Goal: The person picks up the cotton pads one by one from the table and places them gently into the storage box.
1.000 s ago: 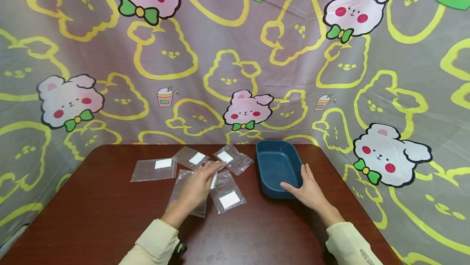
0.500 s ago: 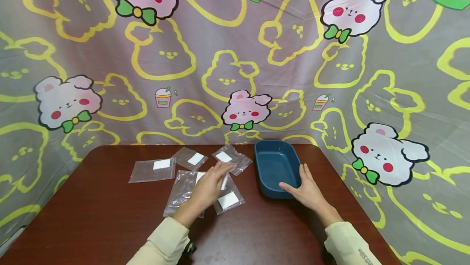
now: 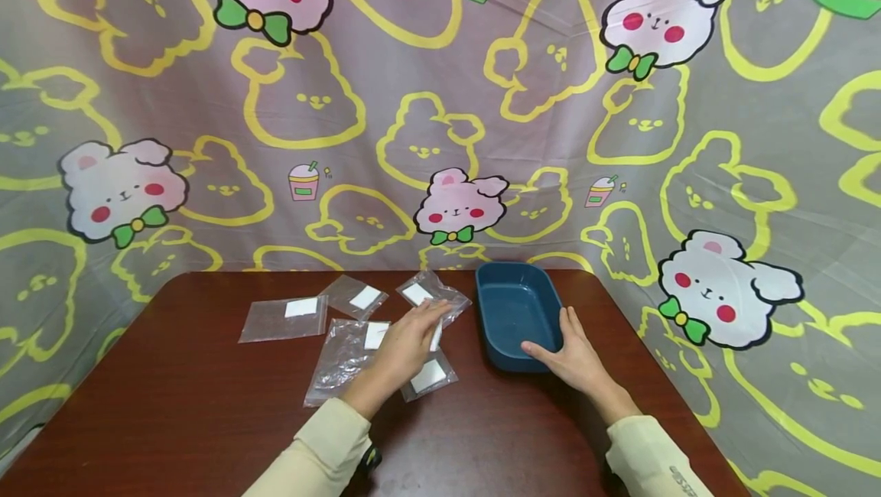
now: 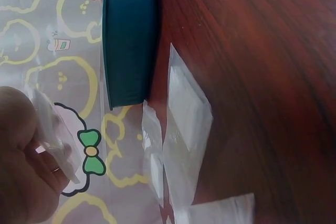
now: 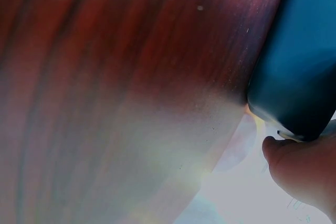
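Note:
In the head view my left hand [image 3: 399, 348] pinches a small clear zip bag with a white block [image 3: 437, 336] inside, above the other bags. The left wrist view shows this held bag [image 4: 55, 135] between thumb and fingers, raised off the table. My right hand [image 3: 581, 355] grips the near right corner of a deep blue rectangular bin [image 3: 516, 363], thumb over the rim and fingers along the outer side. Nothing is visible inside the bin. In the right wrist view only the thumb [image 5: 302, 169] shows at the bin's rim.
Several clear bags with white blocks lie left of the bin: a far-left bag [image 3: 275, 325], a back bag [image 3: 351, 297], a crumpled bag [image 3: 447, 297], a large near bag [image 3: 333, 367] and a bag [image 3: 428, 377] under the left hand. A patterned curtain [image 3: 385, 130] surrounds the brown table [image 3: 172, 397].
My left hand has moved right toward the bin with the held bag, uncovering more of the large near bag. The right hand keeps its grip on the bin.

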Demonstrator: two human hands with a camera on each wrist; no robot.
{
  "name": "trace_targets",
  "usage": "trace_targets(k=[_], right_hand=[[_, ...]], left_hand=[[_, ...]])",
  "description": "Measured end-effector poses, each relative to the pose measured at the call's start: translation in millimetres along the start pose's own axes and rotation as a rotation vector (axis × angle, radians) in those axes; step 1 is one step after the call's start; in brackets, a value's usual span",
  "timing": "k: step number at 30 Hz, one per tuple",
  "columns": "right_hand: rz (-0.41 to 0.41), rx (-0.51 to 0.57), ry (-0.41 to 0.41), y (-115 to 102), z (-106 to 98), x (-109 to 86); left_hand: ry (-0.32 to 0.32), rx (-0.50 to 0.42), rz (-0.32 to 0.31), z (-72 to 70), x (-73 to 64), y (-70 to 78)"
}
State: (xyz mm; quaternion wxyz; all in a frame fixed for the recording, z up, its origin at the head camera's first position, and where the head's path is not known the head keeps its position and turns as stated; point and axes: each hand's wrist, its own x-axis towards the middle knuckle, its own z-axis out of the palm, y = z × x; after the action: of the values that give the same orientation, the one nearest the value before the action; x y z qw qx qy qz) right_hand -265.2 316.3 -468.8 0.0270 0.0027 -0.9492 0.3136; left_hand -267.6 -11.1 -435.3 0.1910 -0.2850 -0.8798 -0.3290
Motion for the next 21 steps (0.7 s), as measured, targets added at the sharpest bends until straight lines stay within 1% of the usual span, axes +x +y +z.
trace_targets(k=[4, 11, 16, 21], right_hand=[[0.007, 0.000, -0.006, 0, -1, -1.0], [0.007, -0.010, -0.003, 2, -3, -1.0], [0.004, -0.010, 0.005, 3, -1, -0.6], [0.005, -0.001, 0.003, 2, 1, 1.1]], left_hand=[[-0.005, -0.025, 0.014, 5.2, 4.1, 4.2], [-0.015, -0.010, 0.041, 14.4, 14.6, 12.9], [-0.048, -0.027, 0.028, 19.5, 22.3, 20.0], [-0.060, -0.001, 0.046, 23.5, 28.8, 23.9]])
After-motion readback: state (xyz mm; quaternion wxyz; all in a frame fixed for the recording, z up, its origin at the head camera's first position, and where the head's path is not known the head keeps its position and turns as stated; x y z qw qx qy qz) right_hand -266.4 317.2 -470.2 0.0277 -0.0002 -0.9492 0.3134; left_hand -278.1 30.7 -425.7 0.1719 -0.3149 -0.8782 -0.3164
